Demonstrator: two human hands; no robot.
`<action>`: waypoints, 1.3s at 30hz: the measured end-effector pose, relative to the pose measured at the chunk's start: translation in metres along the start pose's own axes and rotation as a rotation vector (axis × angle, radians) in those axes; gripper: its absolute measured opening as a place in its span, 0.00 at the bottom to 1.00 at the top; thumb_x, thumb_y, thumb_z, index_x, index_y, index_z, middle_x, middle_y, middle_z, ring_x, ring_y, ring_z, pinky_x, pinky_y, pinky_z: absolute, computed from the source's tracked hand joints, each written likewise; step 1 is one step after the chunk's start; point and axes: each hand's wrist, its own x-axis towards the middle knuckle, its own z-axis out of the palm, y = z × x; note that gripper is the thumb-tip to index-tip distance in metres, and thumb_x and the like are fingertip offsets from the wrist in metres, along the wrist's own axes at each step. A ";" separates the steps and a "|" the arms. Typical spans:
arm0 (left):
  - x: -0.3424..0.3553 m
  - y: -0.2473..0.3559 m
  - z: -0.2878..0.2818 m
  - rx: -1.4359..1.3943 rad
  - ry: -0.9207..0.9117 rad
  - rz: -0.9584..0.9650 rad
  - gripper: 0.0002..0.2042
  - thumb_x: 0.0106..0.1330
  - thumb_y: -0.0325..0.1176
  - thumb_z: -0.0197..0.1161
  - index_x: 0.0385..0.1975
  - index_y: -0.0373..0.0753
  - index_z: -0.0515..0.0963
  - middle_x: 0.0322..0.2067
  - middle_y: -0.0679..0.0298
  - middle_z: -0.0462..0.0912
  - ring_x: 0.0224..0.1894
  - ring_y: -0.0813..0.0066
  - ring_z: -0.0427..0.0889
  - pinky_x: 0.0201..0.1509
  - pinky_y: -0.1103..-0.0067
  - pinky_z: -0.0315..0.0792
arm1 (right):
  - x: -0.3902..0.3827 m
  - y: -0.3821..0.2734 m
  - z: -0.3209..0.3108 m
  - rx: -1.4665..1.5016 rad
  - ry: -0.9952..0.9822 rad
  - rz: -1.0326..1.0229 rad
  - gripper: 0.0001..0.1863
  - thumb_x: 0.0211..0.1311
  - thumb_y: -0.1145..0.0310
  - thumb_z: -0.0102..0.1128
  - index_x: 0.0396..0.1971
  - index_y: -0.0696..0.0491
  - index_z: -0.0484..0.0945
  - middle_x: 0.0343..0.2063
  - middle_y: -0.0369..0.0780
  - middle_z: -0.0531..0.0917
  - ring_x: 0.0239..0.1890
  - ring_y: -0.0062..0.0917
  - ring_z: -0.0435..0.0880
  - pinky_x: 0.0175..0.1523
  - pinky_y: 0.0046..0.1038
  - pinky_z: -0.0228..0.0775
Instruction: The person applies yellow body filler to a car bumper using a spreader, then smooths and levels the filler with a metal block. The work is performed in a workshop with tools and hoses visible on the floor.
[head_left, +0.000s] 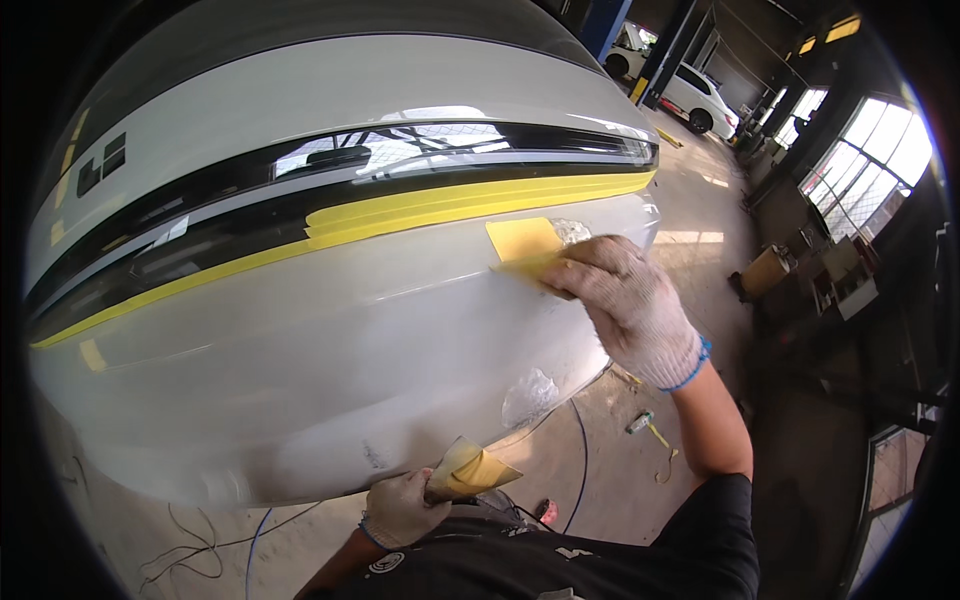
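My right hand (635,310), in a white knit glove with a blue cuff, pinches a yellow sheet of sandpaper (522,240). The sheet lies at the upper right of a pale car bumper (300,380), beside a rough, scraped patch (572,231). Closed around a folded, creased piece of yellow sandpaper (475,472), my gloved left hand (403,508) is low by the bumper's near edge. A second bare patch (530,397) shows on the bumper between the hands. Overlapping yellow masking tape (480,203) runs under the dark light bar (340,155).
Cables (205,545) and a blue hose (583,470) trail over the floor below the bumper. A small green-and-white tool (640,422) lies at right. Farther back are a white car (695,100), a blue post (603,25) and a box-like cabinet (765,270).
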 end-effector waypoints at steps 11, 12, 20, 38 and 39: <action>-0.006 -0.008 0.008 0.068 0.081 0.008 0.22 0.44 0.43 0.79 0.34 0.35 0.82 0.25 0.57 0.84 0.25 0.55 0.85 0.31 0.64 0.80 | -0.020 0.034 0.005 0.004 0.044 -0.046 0.20 0.55 0.83 0.60 0.47 0.50 0.84 0.43 0.42 0.83 0.48 0.40 0.83 0.54 0.38 0.79; -0.007 -0.008 0.009 0.068 0.094 0.004 0.22 0.44 0.43 0.80 0.33 0.35 0.82 0.24 0.57 0.83 0.25 0.55 0.85 0.31 0.64 0.80 | -0.025 0.033 -0.002 0.045 -0.014 -0.021 0.20 0.55 0.83 0.60 0.48 0.50 0.84 0.43 0.42 0.83 0.50 0.39 0.82 0.54 0.38 0.78; -0.003 -0.004 0.014 0.130 0.091 -0.011 0.21 0.45 0.42 0.79 0.32 0.35 0.80 0.23 0.58 0.82 0.25 0.54 0.84 0.31 0.64 0.80 | -0.011 0.073 0.013 -0.017 0.076 -0.033 0.20 0.57 0.81 0.59 0.49 0.50 0.83 0.45 0.43 0.83 0.51 0.41 0.82 0.57 0.38 0.77; -0.004 -0.007 0.017 0.121 0.122 -0.033 0.19 0.44 0.37 0.75 0.33 0.34 0.80 0.26 0.53 0.84 0.29 0.49 0.86 0.33 0.60 0.81 | -0.034 0.100 0.008 0.005 0.130 0.030 0.17 0.61 0.79 0.60 0.49 0.51 0.83 0.48 0.44 0.82 0.51 0.43 0.82 0.57 0.37 0.78; -0.007 -0.009 0.017 0.119 0.130 -0.040 0.19 0.44 0.37 0.75 0.34 0.34 0.80 0.26 0.53 0.84 0.29 0.48 0.86 0.33 0.60 0.82 | -0.041 0.097 0.006 0.024 0.113 0.050 0.16 0.60 0.79 0.60 0.48 0.52 0.84 0.47 0.44 0.82 0.51 0.42 0.82 0.56 0.37 0.78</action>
